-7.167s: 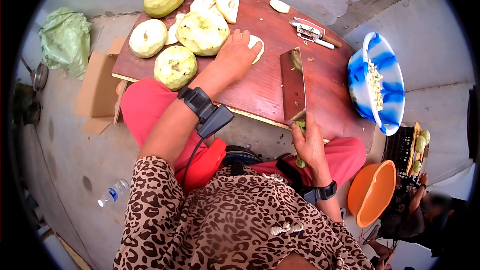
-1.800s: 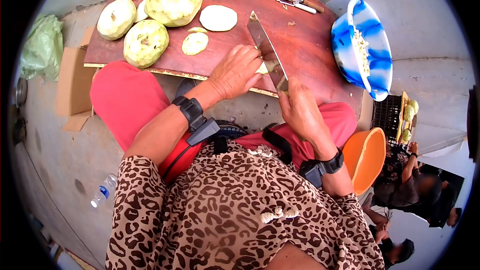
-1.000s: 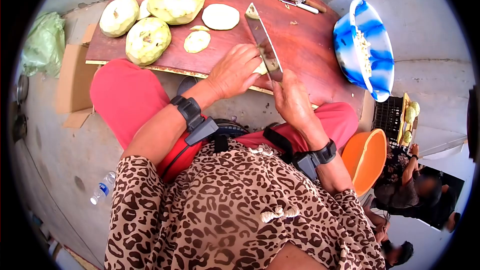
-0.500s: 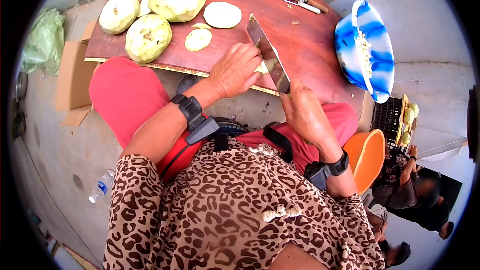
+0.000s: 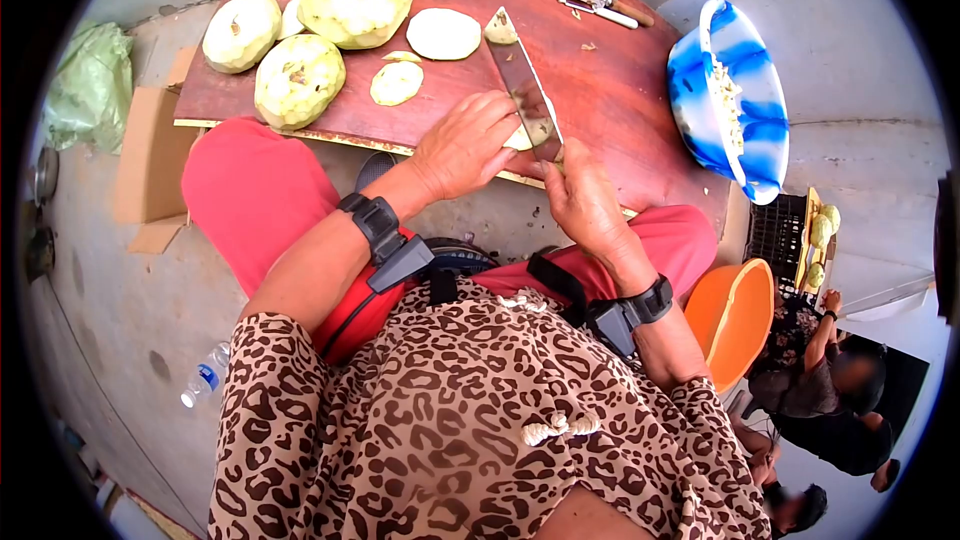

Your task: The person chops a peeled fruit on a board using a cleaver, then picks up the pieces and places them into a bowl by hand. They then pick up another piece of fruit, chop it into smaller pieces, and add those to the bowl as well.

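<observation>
My right hand (image 5: 590, 202) is closed round the handle of a kitchen knife (image 5: 522, 80), its broad blade slanting away to the upper left. Small pale bits stick to the blade. Under the fingers of my left hand (image 5: 465, 145), at the near edge of the red table (image 5: 600, 90), is a pale vegetable slice (image 5: 518, 138), mostly covered by the hand. The blade lies right beside these fingers and the slice. Further left are a large cut slice (image 5: 444, 34), a smaller slice (image 5: 397, 84) and several peeled, pale green gourd-like vegetables (image 5: 355, 5).
At the table's right stands a blue-and-white basin (image 5: 690, 90) with pale shreds inside. A peeler (image 5: 590, 2) lies at the far edge. An orange tub (image 5: 735, 325) is by my right knee, a cardboard box (image 5: 155, 155) at left. Another person (image 5: 820, 380) sits at right beside a black crate (image 5: 775, 235).
My right hand and the knife have shifted left and a little away from me, the blade coming closer to my left fingers. My left hand stays on the slice.
</observation>
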Demonstrator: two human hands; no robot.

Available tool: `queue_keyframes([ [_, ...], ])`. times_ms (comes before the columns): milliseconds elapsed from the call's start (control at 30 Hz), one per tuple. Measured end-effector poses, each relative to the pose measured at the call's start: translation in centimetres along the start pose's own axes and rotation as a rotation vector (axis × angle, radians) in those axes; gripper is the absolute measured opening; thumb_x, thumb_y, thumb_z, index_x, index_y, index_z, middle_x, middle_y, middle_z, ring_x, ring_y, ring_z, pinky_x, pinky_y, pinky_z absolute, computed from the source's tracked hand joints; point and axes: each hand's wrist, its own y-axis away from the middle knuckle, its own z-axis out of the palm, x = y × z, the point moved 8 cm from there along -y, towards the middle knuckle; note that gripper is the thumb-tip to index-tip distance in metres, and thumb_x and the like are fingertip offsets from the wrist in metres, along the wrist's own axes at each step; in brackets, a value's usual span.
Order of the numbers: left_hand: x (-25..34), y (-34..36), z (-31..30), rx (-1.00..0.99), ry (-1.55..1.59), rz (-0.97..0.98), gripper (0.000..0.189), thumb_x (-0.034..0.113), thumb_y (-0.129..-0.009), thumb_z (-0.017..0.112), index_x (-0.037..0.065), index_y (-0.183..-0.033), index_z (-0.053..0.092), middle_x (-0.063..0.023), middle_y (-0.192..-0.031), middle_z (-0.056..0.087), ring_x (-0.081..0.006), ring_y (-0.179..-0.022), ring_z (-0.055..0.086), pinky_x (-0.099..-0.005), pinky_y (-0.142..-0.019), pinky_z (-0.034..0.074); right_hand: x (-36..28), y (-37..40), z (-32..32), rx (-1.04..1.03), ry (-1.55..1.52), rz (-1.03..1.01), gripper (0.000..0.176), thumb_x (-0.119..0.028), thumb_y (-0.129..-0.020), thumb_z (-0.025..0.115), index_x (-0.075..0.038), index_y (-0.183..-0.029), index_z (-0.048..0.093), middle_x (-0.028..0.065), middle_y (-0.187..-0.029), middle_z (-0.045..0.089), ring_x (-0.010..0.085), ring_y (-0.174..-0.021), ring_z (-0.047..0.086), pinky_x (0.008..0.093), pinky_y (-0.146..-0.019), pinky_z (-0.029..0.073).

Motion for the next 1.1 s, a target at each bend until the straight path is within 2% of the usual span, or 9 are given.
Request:
queue_keyframes([
  [33,0.2,0.1,-0.4,0.043,-0.017,0.013,0.033,0.013,-0.075,0.070,0.000,-0.103,0.058,-0.0155,-0.111,0.053,-0.0347,-0.111,0.051,-0.0453,-0.099,0.041,-0.2,0.1,-0.2,0.005,-0.002,-0.014,0.016,-0.003,-0.087,0.059,0.004,-0.092,0.045,0.0317,-0.080,0.057,0.0516,-0.079,0.056,0.0544,-0.067,0.044],
  [133,0.0,0.3,-0.6,0.045,-0.009,-0.035,0.039,0.011,-0.075,0.071,0.000,-0.109,0.057,-0.0167,-0.114,0.052,-0.0364,-0.113,0.049,-0.0456,-0.098,0.042,-1.1,0.6,-1.3,0.037,0.027,-0.022,0.016,-0.002,-0.087,0.059,0.005,-0.090,0.045,0.0323,-0.079,0.055,0.0519,-0.077,0.055,0.0544,-0.066,0.043],
  [333,-0.4,0.2,-0.3,0.001,-0.010,-0.072,0.034,0.011,-0.075,0.072,0.001,-0.105,0.058,-0.0156,-0.111,0.052,-0.0357,-0.109,0.050,-0.0440,-0.094,0.043,-2.1,1.2,-2.2,-0.098,0.050,0.039,0.017,-0.002,-0.087,0.059,0.006,-0.090,0.044,0.0322,-0.080,0.056,0.0512,-0.079,0.057,0.0538,-0.066,0.044],
  [533,-0.4,0.2,-0.2,0.014,-0.005,-0.074,0.028,0.015,-0.076,0.069,0.002,-0.099,0.059,-0.0139,-0.106,0.053,-0.0333,-0.108,0.051,-0.0435,-0.095,0.043,-2.9,1.5,-2.8,-0.142,0.035,0.036,0.015,-0.002,-0.088,0.058,0.006,-0.089,0.045,0.0321,-0.082,0.058,0.0507,-0.077,0.058,0.0536,-0.065,0.045],
  [633,-0.3,0.1,-0.3,0.002,0.002,-0.077,0.033,0.010,-0.075,0.070,0.000,-0.104,0.058,-0.0150,-0.109,0.053,-0.0349,-0.105,0.051,-0.0432,-0.092,0.045,-3.1,1.6,-2.6,-0.165,0.085,0.058,0.014,-0.002,-0.088,0.057,0.006,-0.090,0.046,0.0317,-0.083,0.058,0.0499,-0.076,0.059,0.0535,-0.065,0.047],
  [733,-0.2,0.0,-0.3,0.008,0.003,-0.064,0.033,0.009,-0.075,0.070,0.000,-0.104,0.059,-0.0152,-0.110,0.053,-0.0352,-0.106,0.051,-0.0433,-0.092,0.045,-2.4,1.1,-1.3,-0.175,0.075,0.093,0.017,-0.002,-0.087,0.060,0.007,-0.093,0.046,0.0327,-0.081,0.057,0.0512,-0.079,0.057,0.0528,-0.067,0.044],
  [833,-0.4,0.1,0.0,-0.049,0.001,-0.069,0.035,0.009,-0.074,0.070,-0.001,-0.106,0.058,-0.0154,-0.111,0.053,-0.0355,-0.106,0.051,-0.0434,-0.093,0.045,-1.5,-0.2,0.3,-0.109,0.081,0.024,0.013,-0.004,-0.089,0.057,0.004,-0.092,0.047,0.0306,-0.083,0.059,0.0487,-0.076,0.061,0.0530,-0.066,0.048],
  [1100,-0.3,0.5,-0.3,-0.007,0.018,-0.048,0.037,0.006,-0.073,0.069,-0.001,-0.108,0.057,-0.0166,-0.113,0.053,-0.0362,-0.113,0.050,-0.0436,-0.094,0.045,-0.5,-0.2,0.5,0.010,-0.054,-0.052,0.017,-0.002,-0.087,0.060,0.003,-0.093,0.046,0.0304,-0.080,0.057,0.0508,-0.077,0.056,0.0536,-0.065,0.044],
])
